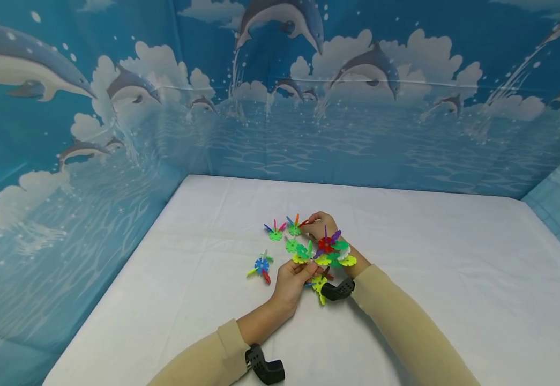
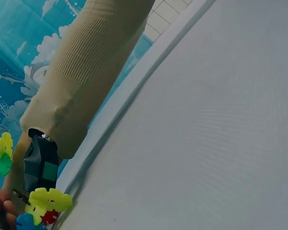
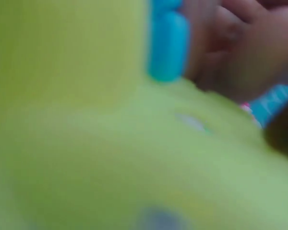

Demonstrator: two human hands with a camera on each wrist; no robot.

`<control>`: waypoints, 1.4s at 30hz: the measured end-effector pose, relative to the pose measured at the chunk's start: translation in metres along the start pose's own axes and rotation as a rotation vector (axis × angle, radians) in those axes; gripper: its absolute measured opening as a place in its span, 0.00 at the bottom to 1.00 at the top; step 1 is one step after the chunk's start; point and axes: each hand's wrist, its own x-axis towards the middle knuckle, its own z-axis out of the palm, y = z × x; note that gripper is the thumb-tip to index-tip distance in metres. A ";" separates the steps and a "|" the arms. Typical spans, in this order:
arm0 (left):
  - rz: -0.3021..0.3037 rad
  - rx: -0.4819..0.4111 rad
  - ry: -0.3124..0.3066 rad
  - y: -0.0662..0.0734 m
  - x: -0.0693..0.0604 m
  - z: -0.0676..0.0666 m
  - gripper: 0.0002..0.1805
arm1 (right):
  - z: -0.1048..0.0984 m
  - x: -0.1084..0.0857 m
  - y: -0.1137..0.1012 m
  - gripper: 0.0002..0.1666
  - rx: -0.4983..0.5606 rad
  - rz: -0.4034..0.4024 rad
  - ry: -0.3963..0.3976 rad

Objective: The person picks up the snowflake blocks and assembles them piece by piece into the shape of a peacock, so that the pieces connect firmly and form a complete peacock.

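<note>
My left hand (image 1: 290, 283) holds a joined structure of snowflake discs, pinching it near its lower edge. Green discs (image 1: 303, 251) and a red disc (image 1: 327, 245) with purple ones stand on its upper part; a yellow disc (image 1: 318, 283) hangs below. My right hand (image 1: 322, 225) reaches behind the structure, its fingertips at the red disc of a small green-centred cluster (image 1: 295, 229), seemingly pinching it. In the left wrist view, fingers show beside a yellow disc (image 2: 50, 199). A blurred yellow disc (image 3: 110, 143) and a blue one (image 3: 169, 45) fill much of the right wrist view.
Another green-centred cluster (image 1: 275, 235) lies left of the one at my right hand. Nearer, a blue-centred cluster (image 1: 262, 265) lies on the white-covered table (image 1: 164, 311). Dolphin-printed curtains (image 1: 280, 145) hang behind and at the sides.
</note>
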 end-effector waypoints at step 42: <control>0.004 0.119 -0.005 0.001 -0.002 0.000 0.12 | -0.057 -0.103 -0.059 0.13 -0.162 -0.406 -0.076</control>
